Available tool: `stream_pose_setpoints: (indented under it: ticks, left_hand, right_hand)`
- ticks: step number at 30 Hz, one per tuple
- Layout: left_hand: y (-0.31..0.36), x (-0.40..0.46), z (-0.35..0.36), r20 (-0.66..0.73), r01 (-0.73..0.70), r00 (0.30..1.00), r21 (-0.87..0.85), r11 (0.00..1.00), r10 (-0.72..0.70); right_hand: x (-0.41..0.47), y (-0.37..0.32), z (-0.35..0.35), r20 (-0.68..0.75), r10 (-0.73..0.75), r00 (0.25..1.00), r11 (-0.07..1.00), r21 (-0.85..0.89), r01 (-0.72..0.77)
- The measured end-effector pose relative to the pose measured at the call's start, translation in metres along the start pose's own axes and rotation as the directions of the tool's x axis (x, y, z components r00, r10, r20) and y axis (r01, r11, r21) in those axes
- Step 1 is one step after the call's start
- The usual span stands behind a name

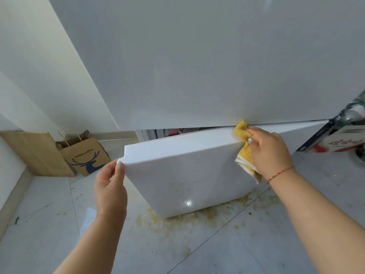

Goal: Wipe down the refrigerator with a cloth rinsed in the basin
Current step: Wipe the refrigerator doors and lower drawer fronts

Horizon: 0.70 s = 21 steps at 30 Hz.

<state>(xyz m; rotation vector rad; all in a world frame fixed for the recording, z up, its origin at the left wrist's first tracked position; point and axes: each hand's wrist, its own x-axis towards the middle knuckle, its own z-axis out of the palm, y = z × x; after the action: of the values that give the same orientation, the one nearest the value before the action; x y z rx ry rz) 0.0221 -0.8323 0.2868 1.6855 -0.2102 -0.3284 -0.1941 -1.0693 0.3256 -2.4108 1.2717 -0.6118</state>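
Note:
The white refrigerator fills the view: its upper door [197,62] is closed, and the lower door [183,175] stands swung partly open. My left hand [110,186] grips the lower door's free top corner. My right hand [270,151] presses a yellow cloth [243,147] onto the top edge of the lower door, right under the seam with the upper door. A yellowish smear shows on the upper door just above the cloth. Small dark specks dot the lower door's front. No basin is in view.
Yellow-green spill stains [197,218] spread over the grey floor tiles under the open door. Two brown paper bags [83,153] lean against the wall at left. Boxes and bottles [343,135] stand at right beside the fridge.

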Motion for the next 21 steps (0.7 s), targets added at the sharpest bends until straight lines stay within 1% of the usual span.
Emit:
stream_pose_setpoints:
  ticks: [2,5,7,9,11,12,15,16,18,20,21]
  left_hand:
    - [-0.005,0.002,0.003,-0.025,-0.021,0.999,0.028,0.999,0.022]
    - [-0.009,0.005,0.012,-0.071,-0.016,0.997,0.035,0.999,0.019]
    - [-0.009,0.008,0.015,-0.106,-0.023,0.994,0.025,0.999,0.025]
    - [-0.006,0.012,0.019,-0.127,-0.036,0.991,0.016,0.999,0.038]
    - [-0.003,0.020,0.025,-0.163,-0.037,0.986,0.016,0.999,0.039]
    - [-0.004,0.027,0.025,-0.202,-0.039,0.978,0.033,0.999,0.045]
    - [0.003,0.039,0.038,-0.290,-0.007,0.957,0.028,1.000,0.015]
    - [0.005,0.040,0.042,-0.293,-0.002,0.956,0.021,1.000,0.008]
    - [0.007,0.043,0.051,-0.263,0.008,0.965,0.011,1.000,-0.005]
    - [0.004,0.043,0.056,-0.237,0.018,0.971,-0.026,1.000,-0.023]
    - [0.003,0.043,0.057,-0.232,0.023,0.972,-0.055,0.998,-0.035]
  right_hand:
    - [0.001,0.030,-0.004,-0.068,0.017,0.998,1.000,-0.015,-0.018]
    - [0.003,0.072,-0.013,-0.172,0.047,0.984,0.994,-0.091,-0.064]
    - [0.008,0.093,-0.020,-0.232,0.118,0.965,0.983,-0.112,-0.147]
    - [0.012,0.107,-0.027,-0.296,0.245,0.923,0.960,-0.060,-0.274]
    - [0.010,0.113,-0.030,-0.314,0.397,0.862,0.916,0.072,-0.396]
    - [0.007,0.113,-0.020,-0.310,0.448,0.838,0.894,0.158,-0.420]
    - [-0.004,0.112,-0.001,-0.305,0.512,0.803,0.836,0.392,-0.384]
    - [-0.007,0.109,0.006,-0.293,0.548,0.783,0.788,0.496,-0.366]
    - [-0.012,0.101,0.022,-0.230,0.619,0.751,0.628,0.720,-0.296]
    - [-0.015,0.090,0.038,-0.167,0.630,0.758,0.471,0.859,-0.203]
    - [-0.017,0.084,0.043,-0.142,0.618,0.773,0.417,0.893,-0.169]
